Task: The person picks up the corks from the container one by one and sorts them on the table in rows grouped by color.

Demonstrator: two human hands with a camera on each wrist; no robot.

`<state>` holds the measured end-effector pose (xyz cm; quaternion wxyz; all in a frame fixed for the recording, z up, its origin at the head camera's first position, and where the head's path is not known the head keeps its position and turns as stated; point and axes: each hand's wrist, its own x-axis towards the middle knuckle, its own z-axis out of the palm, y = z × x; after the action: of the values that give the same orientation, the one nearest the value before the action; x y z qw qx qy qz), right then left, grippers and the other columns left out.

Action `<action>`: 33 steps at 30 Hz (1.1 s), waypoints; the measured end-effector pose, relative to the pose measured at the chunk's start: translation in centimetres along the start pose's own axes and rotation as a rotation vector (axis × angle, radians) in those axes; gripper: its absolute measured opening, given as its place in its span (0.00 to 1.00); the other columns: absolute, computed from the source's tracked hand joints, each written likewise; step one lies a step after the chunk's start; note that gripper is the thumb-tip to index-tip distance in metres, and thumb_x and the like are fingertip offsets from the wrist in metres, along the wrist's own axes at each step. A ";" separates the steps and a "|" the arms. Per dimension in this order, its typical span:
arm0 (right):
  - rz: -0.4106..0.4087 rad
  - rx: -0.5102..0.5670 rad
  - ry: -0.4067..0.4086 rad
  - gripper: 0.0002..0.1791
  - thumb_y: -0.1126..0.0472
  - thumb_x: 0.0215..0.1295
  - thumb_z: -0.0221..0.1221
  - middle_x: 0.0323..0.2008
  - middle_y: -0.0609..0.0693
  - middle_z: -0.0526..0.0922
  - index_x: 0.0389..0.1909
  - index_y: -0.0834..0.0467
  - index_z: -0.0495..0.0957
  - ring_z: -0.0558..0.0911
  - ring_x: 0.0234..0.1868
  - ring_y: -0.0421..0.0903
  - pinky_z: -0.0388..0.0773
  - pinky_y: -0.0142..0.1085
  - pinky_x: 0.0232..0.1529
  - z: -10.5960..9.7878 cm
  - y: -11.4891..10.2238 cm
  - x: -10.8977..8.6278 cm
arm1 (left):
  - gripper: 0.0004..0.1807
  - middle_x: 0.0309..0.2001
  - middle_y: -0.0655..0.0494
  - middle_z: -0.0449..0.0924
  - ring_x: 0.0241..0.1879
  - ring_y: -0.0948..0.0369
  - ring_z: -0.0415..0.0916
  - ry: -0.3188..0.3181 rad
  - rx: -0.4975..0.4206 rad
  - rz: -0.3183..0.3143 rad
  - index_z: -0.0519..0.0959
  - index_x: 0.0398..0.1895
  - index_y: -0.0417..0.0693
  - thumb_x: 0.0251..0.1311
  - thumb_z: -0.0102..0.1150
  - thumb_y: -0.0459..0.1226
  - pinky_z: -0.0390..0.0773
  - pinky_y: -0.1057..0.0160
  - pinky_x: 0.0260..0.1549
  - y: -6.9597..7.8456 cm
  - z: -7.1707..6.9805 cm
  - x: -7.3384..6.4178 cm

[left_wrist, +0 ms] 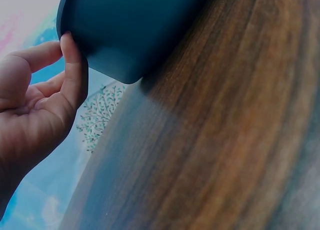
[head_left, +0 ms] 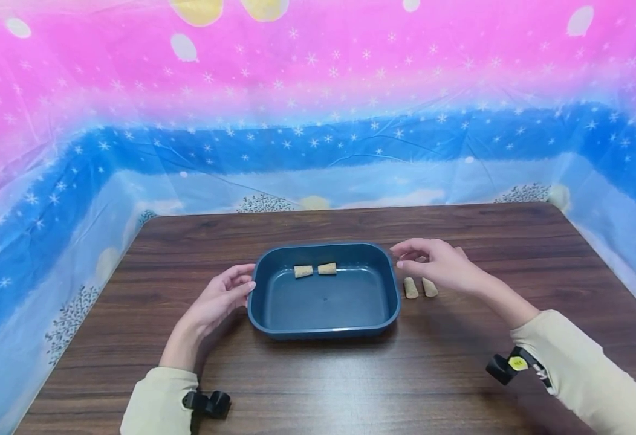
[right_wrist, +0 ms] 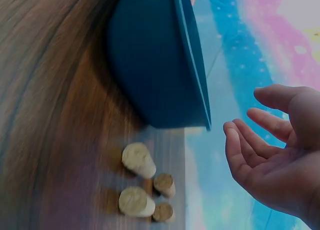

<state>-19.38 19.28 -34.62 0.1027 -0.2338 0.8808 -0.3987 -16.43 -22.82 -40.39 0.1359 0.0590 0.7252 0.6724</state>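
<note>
A dark blue plastic basin (head_left: 323,331) sits on the table, with two cork stoppers (head_left: 303,271) lying inside by its far wall. My left hand (head_left: 224,296) touches the basin's left side near the rim, fingers bent loosely. In the left wrist view, the fingertips of the left hand (left_wrist: 45,97) meet the basin's edge. My right hand (head_left: 438,263) hovers just off the basin's right end, holding nothing, fingers loosely curved. Below it, cork stoppers (head_left: 411,288) stand on the table; the right wrist view shows several corks (right_wrist: 137,159) grouped there, some hidden from the head view.
The dark wood-grain table (head_left: 318,386) reaches back to a hanging cloth (head_left: 318,139) in pink and blue with snowflakes, which surrounds its far side and both ends. Each sleeve carries a black wrist camera, such as the left camera (head_left: 207,403).
</note>
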 end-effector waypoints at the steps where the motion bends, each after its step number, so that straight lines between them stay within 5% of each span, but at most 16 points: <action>1: -0.008 0.007 -0.008 0.22 0.55 0.70 0.57 0.50 0.55 0.80 0.60 0.61 0.74 0.79 0.49 0.50 0.77 0.46 0.46 0.1 -0.1 0.3 | 0.27 0.45 0.45 0.72 0.37 0.61 0.76 0.000 0.000 0.001 0.58 0.68 0.31 0.70 0.51 0.32 0.79 0.65 0.41 0.0 0.0 0.0; 10: -0.025 -0.013 -0.062 0.21 0.59 0.70 0.57 0.54 0.59 0.79 0.59 0.63 0.74 0.78 0.52 0.52 0.79 0.44 0.46 1.6 -1.8 3.0 | 0.28 0.45 0.45 0.72 0.37 0.61 0.76 0.002 0.003 -0.001 0.57 0.68 0.31 0.70 0.51 0.32 0.79 0.65 0.41 -0.1 -0.1 0.0; 22: -0.056 -0.121 -0.314 0.25 0.60 0.68 0.59 0.61 0.59 0.73 0.64 0.64 0.70 0.76 0.58 0.53 0.75 0.45 0.54 3.1 -4.3 6.6 | 0.28 0.46 0.43 0.72 0.38 0.61 0.76 -0.003 0.001 0.002 0.57 0.69 0.31 0.70 0.52 0.32 0.79 0.65 0.42 -0.1 -0.1 -0.1; 33: -0.137 -0.230 -0.368 0.23 0.61 0.68 0.59 0.58 0.57 0.76 0.61 0.64 0.73 0.76 0.58 0.52 0.73 0.44 0.56 5.2 -4.3 9.1 | 0.27 0.44 0.47 0.73 0.36 0.62 0.76 -0.006 -0.046 0.017 0.57 0.68 0.29 0.70 0.49 0.30 0.80 0.65 0.39 -0.3 -0.1 0.1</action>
<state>-23.96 8.95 -34.79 0.2070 -0.3720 0.8690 -0.2521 -16.49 -22.87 -40.67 0.1339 0.0639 0.7085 0.6900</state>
